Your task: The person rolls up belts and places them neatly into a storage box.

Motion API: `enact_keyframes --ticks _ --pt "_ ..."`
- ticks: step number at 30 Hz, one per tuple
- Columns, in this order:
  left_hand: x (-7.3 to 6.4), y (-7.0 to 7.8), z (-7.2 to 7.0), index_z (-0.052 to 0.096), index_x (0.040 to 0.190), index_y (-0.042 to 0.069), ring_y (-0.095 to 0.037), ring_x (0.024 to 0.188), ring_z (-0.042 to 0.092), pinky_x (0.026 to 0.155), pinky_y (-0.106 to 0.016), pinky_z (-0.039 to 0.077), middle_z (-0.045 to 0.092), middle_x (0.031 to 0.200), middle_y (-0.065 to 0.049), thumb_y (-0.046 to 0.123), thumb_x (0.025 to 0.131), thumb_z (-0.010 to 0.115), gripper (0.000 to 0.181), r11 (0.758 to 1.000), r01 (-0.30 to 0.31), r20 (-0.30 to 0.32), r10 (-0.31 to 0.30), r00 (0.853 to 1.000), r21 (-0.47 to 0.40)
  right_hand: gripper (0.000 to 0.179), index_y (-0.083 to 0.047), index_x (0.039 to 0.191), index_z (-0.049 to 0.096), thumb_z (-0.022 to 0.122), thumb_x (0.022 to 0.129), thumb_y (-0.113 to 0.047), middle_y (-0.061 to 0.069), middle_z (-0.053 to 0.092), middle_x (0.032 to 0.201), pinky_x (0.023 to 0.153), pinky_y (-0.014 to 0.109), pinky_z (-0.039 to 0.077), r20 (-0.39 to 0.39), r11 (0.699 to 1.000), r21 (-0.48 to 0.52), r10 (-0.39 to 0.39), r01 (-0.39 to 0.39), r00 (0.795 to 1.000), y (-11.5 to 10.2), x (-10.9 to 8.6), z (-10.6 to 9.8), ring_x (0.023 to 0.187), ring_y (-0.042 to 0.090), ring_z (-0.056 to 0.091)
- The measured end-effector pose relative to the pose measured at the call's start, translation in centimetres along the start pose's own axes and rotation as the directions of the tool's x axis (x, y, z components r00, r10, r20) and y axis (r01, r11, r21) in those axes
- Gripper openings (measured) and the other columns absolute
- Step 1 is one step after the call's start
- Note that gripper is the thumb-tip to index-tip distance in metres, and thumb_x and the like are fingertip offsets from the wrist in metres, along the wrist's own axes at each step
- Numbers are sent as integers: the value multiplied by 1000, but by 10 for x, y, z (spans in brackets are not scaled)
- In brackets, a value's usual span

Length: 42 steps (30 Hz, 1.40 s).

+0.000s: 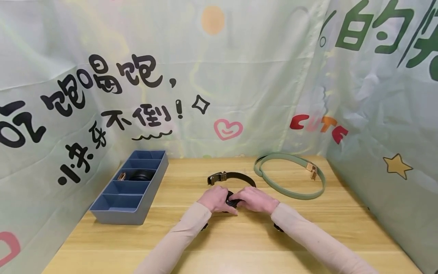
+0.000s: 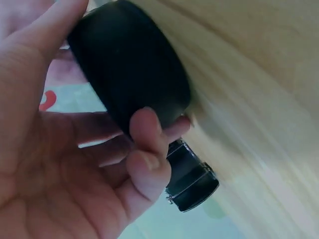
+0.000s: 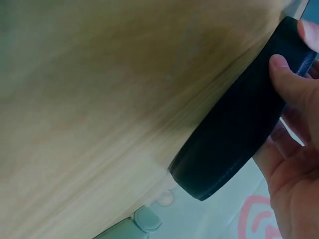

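A black belt (image 1: pixel 242 176) is partly wound into a coil between both hands over the table, its dark metal buckle (image 1: pixel 217 178) trailing behind on a loose length of strap. My left hand (image 1: pixel 213 198) holds the coil from the left, fingers curled about its edge in the left wrist view. From the right, my right hand (image 1: pixel 258 200) grips the same belt; in the right wrist view its fingers and thumb pinch the black strap (image 3: pixel 237 124). The inner turns are partly hidden by the hands.
At the left stands a grey-blue divided box (image 1: pixel 148 196); one middle compartment holds a coiled black belt (image 1: pixel 142 175) with a gold-toned buckle (image 1: pixel 121 176). A green belt (image 1: pixel 297 195) lies in loose loops at the back right. Printed cloth (image 1: pixel 260 76) walls the table's back and sides.
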<state>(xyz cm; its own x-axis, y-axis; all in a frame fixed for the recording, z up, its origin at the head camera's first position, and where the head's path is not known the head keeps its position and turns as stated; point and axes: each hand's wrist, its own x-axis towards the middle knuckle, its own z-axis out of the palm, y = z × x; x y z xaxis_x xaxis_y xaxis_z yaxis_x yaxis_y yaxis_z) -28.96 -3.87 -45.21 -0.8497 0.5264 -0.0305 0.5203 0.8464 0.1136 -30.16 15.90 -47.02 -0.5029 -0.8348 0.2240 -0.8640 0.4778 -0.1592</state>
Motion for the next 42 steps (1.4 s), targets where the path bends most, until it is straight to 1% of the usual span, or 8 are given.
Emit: enact_keyframes --ticks 4,9,13,22,27,33,37,42 --pt "2 -5 3 62 96 16 -10 74 57 68 -26 48 65 86 3 57 70 81 52 999 -30 -11 30 999 -30 34 -22 118 68 70 89 -6 -9 72 106 79 24 53 31 999 47 -12 10 999 3 -2 -1 90 1 64" --pt "6 -13 2 60 101 24 -8 81 55 74 -25 45 63 91 9 45 71 84 44 989 -97 46 103 994 -114 43 -24 129 63 69 90 -8 -8 69 113 85 26 51 96 994 99 26 -35 995 9 -6 -3 101 5 63" --pt "9 -14 -4 60 103 23 -8 85 55 77 -25 46 63 96 8 40 71 86 45 983 -116 75 127 989 -141 37 -25 124 65 68 91 -9 -9 70 112 84 25 52 81 995 94 32 -40 996 10 -4 -5 100 3 64" --pt "5 0 -11 65 97 13 -13 80 60 75 -29 51 67 94 -2 56 64 86 58 994 88 71 -84 994 -58 30 -23 115 70 70 89 -8 -8 73 103 79 27 54 -11 1000 14 21 -21 1000 7 -1 -2 91 4 66" --pt "4 2 -5 65 85 13 -13 66 54 63 -28 48 64 79 -2 64 64 82 58 991 109 43 -106 993 -74 30 -23 116 70 70 89 -9 -7 73 105 82 28 54 -9 999 16 37 -37 999 5 -1 1 92 4 67" --pt "8 -7 -5 65 90 17 -12 72 56 68 -27 48 65 84 1 52 66 85 47 994 67 69 -62 996 -83 35 -24 124 66 67 92 -9 -10 71 112 86 24 52 61 998 57 33 -36 998 6 2 0 100 2 64" --pt "11 -15 -8 64 104 19 -11 80 57 76 -27 48 66 93 3 46 66 87 52 993 -9 95 20 995 -115 41 -23 130 62 68 92 -9 -5 70 109 85 28 52 79 997 68 31 -37 996 8 -1 -5 98 6 64" --pt "13 -19 -9 62 111 23 -9 89 57 82 -27 47 65 103 6 39 66 89 54 980 -105 118 126 985 -168 31 -22 120 67 69 91 -13 -6 70 104 83 26 53 60 998 54 7 -10 998 8 -2 -3 95 5 65"
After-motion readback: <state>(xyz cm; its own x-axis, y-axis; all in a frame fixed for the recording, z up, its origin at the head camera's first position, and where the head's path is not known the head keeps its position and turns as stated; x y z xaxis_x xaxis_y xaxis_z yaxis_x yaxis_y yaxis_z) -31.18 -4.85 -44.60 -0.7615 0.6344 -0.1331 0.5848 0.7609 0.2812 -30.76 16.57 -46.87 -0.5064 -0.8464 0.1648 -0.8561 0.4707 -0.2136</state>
